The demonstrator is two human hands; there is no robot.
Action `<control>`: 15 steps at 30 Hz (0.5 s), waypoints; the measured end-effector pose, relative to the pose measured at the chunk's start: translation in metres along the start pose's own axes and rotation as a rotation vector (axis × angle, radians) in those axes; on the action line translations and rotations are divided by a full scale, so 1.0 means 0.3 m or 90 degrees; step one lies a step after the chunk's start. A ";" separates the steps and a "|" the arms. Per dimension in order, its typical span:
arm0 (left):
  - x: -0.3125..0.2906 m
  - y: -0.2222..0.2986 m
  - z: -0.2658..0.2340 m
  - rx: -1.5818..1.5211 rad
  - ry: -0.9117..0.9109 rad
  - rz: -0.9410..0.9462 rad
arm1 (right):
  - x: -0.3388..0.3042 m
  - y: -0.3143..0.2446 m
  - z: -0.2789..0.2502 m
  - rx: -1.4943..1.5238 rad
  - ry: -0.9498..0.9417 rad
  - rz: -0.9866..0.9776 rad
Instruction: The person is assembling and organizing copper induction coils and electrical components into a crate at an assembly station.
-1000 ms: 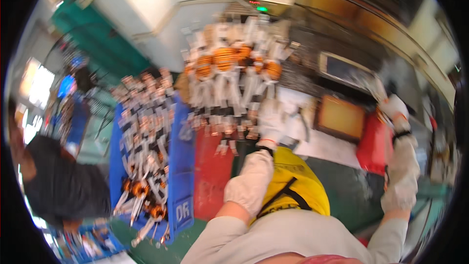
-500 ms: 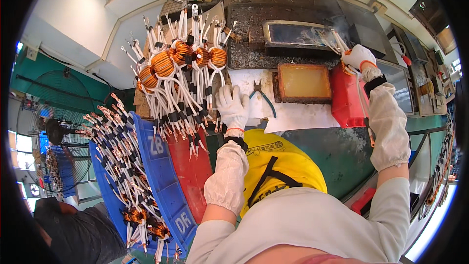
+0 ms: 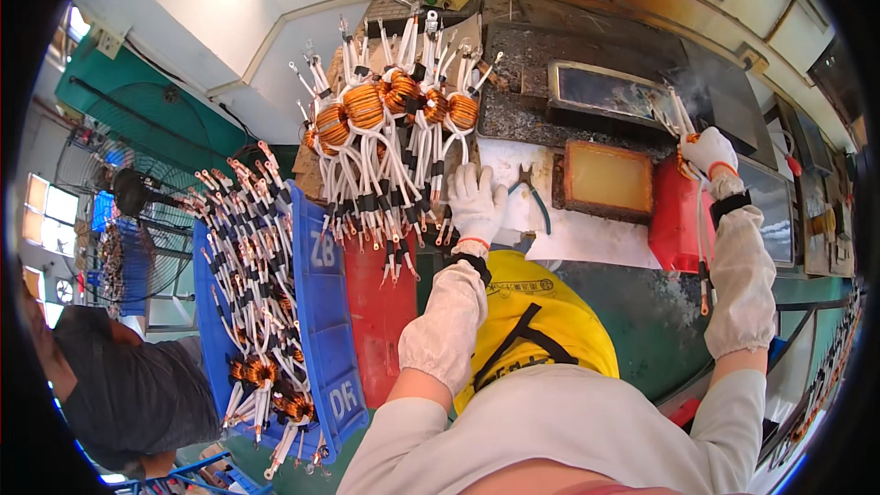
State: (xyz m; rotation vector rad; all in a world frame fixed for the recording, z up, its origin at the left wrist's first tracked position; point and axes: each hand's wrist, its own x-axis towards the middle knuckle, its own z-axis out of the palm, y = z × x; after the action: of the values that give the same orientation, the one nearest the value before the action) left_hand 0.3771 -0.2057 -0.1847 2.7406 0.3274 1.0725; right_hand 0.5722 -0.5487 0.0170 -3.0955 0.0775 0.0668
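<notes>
My right hand (image 3: 710, 154), in a white glove, is closed around a copper-wound toroidal coil (image 3: 685, 165) with white leads. The upper leads (image 3: 676, 112) reach the right end of a rectangular metal pot (image 3: 555, 82) with a dark shiny surface and faint smoke. Other leads hang below my wrist past a red container (image 3: 674, 236). My left hand (image 3: 477, 206), gloved too, rests with fingers stretched out beside a pile of similar coils (image 3: 364, 106), apparently gripping nothing. Just right of it lie cutting pliers (image 3: 532, 194) with dark green handles on white paper.
A square tray (image 3: 607, 176) of yellowish material sits before the pot. At left stand a blue crate (image 3: 327, 330) full of coils with lugged leads, a red panel (image 3: 380, 312) and a fan (image 3: 151, 183). Another person (image 3: 128, 385) is at lower left. Yellow cloth (image 3: 559, 330) covers my front.
My view has swung, so the bench appears further right and more of the other person shows. My right hand still holds the coil at the pot; my left hand stays beside the pile.
</notes>
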 end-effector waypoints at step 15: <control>-0.128 0.163 -0.086 -0.067 -0.065 -0.014 | -0.023 0.036 0.050 0.042 0.093 0.000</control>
State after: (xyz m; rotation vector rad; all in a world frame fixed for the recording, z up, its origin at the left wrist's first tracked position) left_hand 0.3387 -0.2605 -0.1789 2.6801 0.2775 0.9124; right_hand 0.5641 -0.5585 0.0017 -3.0294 0.0824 -0.1577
